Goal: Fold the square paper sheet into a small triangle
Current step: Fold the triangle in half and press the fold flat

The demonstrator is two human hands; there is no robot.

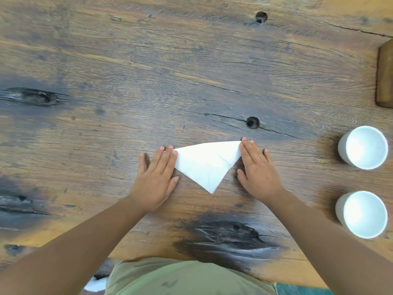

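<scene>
A white paper sheet (205, 163) lies folded into a triangle on the wooden table (148, 81), its long edge away from me and its point toward me. My left hand (156, 179) rests flat on the table, fingers together, its fingertips on the triangle's left corner. My right hand (258, 171) also lies flat, fingertips pressing the right corner. Neither hand grips the paper.
Two white cups stand at the right, one farther (363, 147) and one nearer (362, 214). A brown wooden object (385, 75) juts in at the right edge. The table has dark knots and a hole (252, 122) just beyond the paper. The table's near edge runs by my body.
</scene>
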